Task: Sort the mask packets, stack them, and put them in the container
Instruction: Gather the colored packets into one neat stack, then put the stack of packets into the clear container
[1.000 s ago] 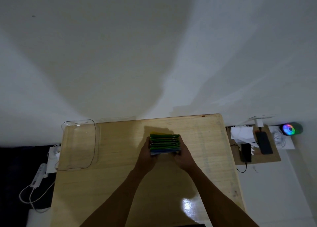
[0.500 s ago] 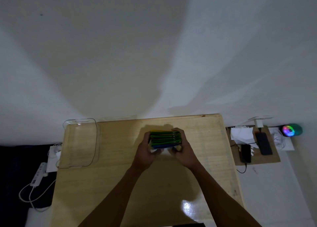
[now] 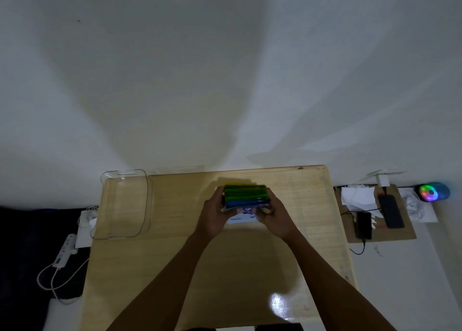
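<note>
Stack (image 3: 246,197) now tips toward me, white packet (image 3: 241,219) showing underneath. Left hand (image 3: 215,215) and right hand (image 3: 275,215) clamp its ends. Container (image 3: 123,205) at 9 o'clock, long axis 12-to-6, left hand nearer.

The stack of mask packets (image 3: 246,198) is held between the left hand (image 3: 215,218) and the right hand (image 3: 277,218), over the far middle of the table (image 3: 175,255). The container (image 3: 149,200) is set on its far left corner (well apart from the stack). Two phones (image 3: 391,210) are laid on a board (image 3: 380,234) right of the table.
</note>
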